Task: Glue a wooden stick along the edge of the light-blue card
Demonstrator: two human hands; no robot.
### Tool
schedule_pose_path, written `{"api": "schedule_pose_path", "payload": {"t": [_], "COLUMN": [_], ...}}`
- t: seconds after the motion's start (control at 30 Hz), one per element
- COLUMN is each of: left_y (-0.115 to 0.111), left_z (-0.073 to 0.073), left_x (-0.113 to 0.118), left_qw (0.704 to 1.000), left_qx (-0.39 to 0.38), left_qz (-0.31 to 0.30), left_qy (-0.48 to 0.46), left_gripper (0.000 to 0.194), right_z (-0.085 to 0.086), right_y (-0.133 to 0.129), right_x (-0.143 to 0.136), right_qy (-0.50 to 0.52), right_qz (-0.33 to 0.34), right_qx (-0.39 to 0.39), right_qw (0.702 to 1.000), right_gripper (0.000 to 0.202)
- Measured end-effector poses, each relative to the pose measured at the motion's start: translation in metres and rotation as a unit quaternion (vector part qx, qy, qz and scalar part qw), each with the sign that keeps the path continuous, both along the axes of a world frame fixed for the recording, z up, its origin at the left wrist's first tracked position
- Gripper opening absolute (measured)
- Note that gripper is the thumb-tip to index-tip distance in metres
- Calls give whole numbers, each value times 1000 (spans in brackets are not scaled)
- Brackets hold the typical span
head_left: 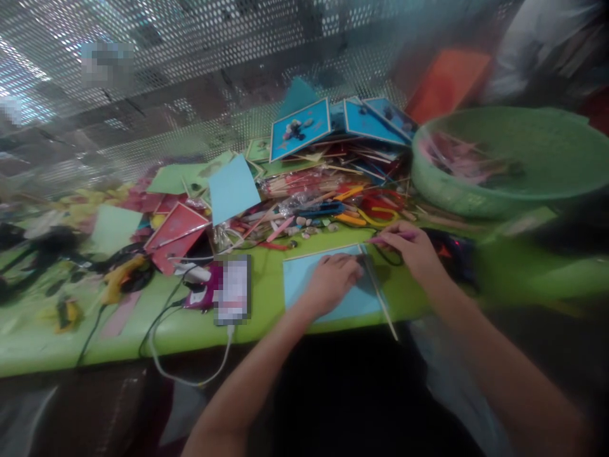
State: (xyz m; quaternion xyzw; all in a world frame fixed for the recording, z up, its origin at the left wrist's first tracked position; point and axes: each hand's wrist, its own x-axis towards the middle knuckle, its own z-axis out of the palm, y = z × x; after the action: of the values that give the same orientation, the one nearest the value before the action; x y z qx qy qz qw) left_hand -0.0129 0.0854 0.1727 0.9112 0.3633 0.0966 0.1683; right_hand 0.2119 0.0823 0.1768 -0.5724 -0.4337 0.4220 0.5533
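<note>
To the near left of the green basin [457,198], a blue sheet [299,279] lay under the left hand [333,282], its grip unclear, while the right hand's [405,245] fingers pinched a purple pen [375,240] near a thin stick [387,317], seemingly for marking, which called for steadiness.

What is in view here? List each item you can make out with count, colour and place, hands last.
Sheet: one, light blue, front centre
Thin sticks: two, pale, along sheet's far and right edges
Pen-like tool: one, purple, by sheet's far right corner
Phone: one, pale screen, left of sheet
Plug block: one, purple, beside phone
Gun-shaped tool: one, yellow, further left
Framed boards: at least three, blue, back centre
Basin: one, green, back right
Craft pile: too blurred to count, mixed, mid-table
Table: one, green, underneath
Left hand: one, bare, on sheet
Right hand: one, bare, holding pen-like tool
</note>
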Motion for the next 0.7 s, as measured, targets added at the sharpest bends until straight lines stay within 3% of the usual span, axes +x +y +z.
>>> {"api": "schedule_pose_path", "payload": {"t": [0.3, 0.7], "left_y": [0, 0], "left_z": [3, 2], "left_x": [1, 0], "left_qw": [1000, 1000], "left_qx": [-15, -29], "left_qz": [0, 6], "left_qy": [14, 0], "left_gripper": [24, 22], "right_z": [-7, 2], "right_y": [1, -2], "right_x": [0, -6], "right_qy": [-97, -159], "right_qz": [21, 31], "right_qx": [-12, 10], "right_qw": [995, 987], "right_gripper": [16, 13]}}
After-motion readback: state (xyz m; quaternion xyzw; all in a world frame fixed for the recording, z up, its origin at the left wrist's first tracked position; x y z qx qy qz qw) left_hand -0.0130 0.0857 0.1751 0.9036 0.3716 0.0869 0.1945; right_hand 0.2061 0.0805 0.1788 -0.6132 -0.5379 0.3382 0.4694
